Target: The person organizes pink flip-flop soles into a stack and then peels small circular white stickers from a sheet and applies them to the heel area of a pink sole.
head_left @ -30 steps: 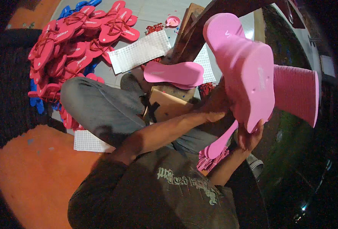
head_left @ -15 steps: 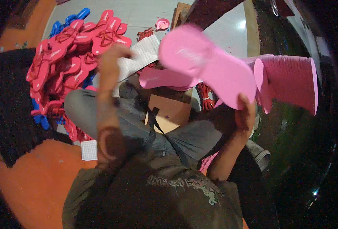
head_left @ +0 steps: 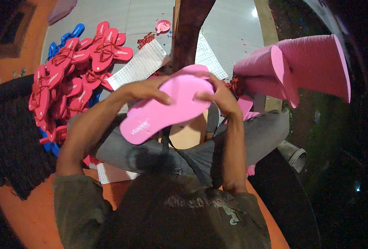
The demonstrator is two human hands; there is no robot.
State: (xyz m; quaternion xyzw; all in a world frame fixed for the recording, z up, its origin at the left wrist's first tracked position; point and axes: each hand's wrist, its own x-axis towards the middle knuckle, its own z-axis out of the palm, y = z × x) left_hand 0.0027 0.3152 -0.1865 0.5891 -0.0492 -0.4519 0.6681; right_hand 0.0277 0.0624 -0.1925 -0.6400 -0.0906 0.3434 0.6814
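A pink flip-flop sole [head_left: 171, 106] is held above my lap, tilted with its printed end toward the lower left. My left hand [head_left: 150, 91] grips its upper left edge, thumb on the top face and fingers hidden beneath. On the other side my right hand [head_left: 219, 97] closes on its right end, thumb on top. Another pink sole [head_left: 196, 69] shows behind the far edge; I cannot tell whether it is held too. Below the hands, a light brown board or box [head_left: 188, 135] lies between my legs.
Finished-looking pink-red flip-flops [head_left: 74, 85] are heaped at left, with blue ones [head_left: 69, 36] behind. At right stand long stacks of pink soles [head_left: 317, 68]. A dark post [head_left: 190, 37] rises ahead, beside white patterned sheets [head_left: 140, 64], red straps [head_left: 145, 40] and a small pink dish [head_left: 163, 26].
The pink sole has come down and left from the right side, its printed end now lower left. My left hand, previously off it at the left, has taken hold of it.
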